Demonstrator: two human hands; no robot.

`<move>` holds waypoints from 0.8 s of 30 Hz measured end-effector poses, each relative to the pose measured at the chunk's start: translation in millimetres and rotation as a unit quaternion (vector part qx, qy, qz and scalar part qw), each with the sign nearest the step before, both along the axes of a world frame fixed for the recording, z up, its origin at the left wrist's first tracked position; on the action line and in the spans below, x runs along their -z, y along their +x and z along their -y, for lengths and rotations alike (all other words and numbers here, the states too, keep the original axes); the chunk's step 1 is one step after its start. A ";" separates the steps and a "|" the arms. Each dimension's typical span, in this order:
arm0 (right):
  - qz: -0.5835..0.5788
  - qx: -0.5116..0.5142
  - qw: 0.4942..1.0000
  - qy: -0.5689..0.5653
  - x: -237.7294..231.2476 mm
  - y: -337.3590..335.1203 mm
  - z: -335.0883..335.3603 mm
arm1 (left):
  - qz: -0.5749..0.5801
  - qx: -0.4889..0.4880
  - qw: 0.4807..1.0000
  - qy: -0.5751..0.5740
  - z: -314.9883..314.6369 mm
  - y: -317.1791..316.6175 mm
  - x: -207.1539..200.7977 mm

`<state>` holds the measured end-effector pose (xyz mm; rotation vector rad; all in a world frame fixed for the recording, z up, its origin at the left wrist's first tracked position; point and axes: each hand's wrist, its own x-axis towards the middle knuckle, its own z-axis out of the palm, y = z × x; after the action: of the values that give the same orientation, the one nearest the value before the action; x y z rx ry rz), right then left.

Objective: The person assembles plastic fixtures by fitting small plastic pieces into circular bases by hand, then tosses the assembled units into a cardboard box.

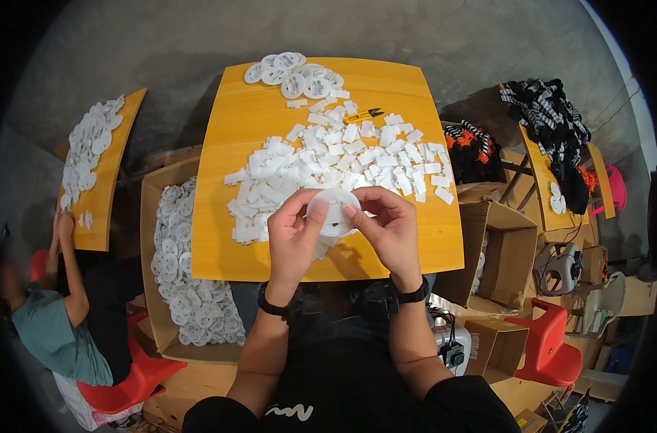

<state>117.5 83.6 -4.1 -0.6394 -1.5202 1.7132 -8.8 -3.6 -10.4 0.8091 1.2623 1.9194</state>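
Between both hands I hold one round white plastic disc (333, 209), above the near part of the wooden table. My left hand (294, 229) grips its left edge with the thumb on top. From the other side my right hand (387, 225) pinches it, thumb pressed on its face. A small dark mark shows low on the disc. Past the hands spreads a wide heap of small white rectangular plastic pieces (288, 169). Yellow thread snips (364, 115) lie at the heap's far side. More white discs (294, 85) are piled at the table's far left corner.
A cardboard box (152, 289) full of white discs stands left of the table (400, 86). Right of it is another open box (512, 252). A co-worker (65, 310) sits at a side table on the left. A red chair (548, 346) stands at lower right.
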 end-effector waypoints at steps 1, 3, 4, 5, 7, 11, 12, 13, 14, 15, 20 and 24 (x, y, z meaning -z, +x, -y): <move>0.002 0.005 1.000 -0.030 1.2 -0.1 -1.5 | 0.048 0.009 0.998 -0.039 -0.3 0.4 -3.3; -0.001 0.012 0.998 -0.062 0.6 0.5 -3.1 | 0.051 0.016 0.998 -0.029 -0.7 1.2 -5.1; -0.004 0.018 0.995 -0.094 0.2 0.8 -3.9 | 0.054 0.022 0.998 -0.018 -0.6 1.3 -5.5; -0.004 0.018 0.995 -0.095 0.1 1.0 -5.2 | 0.054 0.022 0.998 -0.018 -0.8 1.1 -3.5; -0.006 0.025 0.994 -0.107 0.0 1.8 -7.2 | -0.079 -0.014 0.997 -0.015 -0.8 0.5 2.5; -0.029 0.021 0.995 -0.097 0.0 4.8 -8.1 | -0.027 0.049 0.995 -0.078 5.1 -4.0 2.3; -0.026 0.026 0.998 -0.047 -0.9 4.3 -8.9 | -0.032 0.025 0.997 -0.070 4.3 -3.5 2.3; -0.024 0.032 0.999 0.005 -1.9 4.4 -9.5 | -0.036 0.002 0.997 -0.062 3.8 -3.3 2.5; -0.024 0.032 0.999 0.005 -2.9 6.6 -10.2 | -0.037 0.001 0.997 -0.062 3.7 -3.7 3.7; 0.010 0.024 1.000 0.017 -3.7 10.4 -11.1 | -0.057 -0.008 0.997 -0.051 3.3 -3.8 5.8; 0.012 -0.015 0.999 0.041 -6.8 14.1 -5.7 | -0.068 -0.016 0.997 0.015 2.0 -3.6 5.6; 0.002 0.026 0.991 0.128 -2.7 10.1 -4.8 | -0.058 -0.012 0.997 0.042 4.3 -5.9 4.7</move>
<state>127.6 88.4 -1.4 -0.5435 -1.6767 1.4479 -14.7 -7.9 -15.1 0.9649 1.2706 1.9804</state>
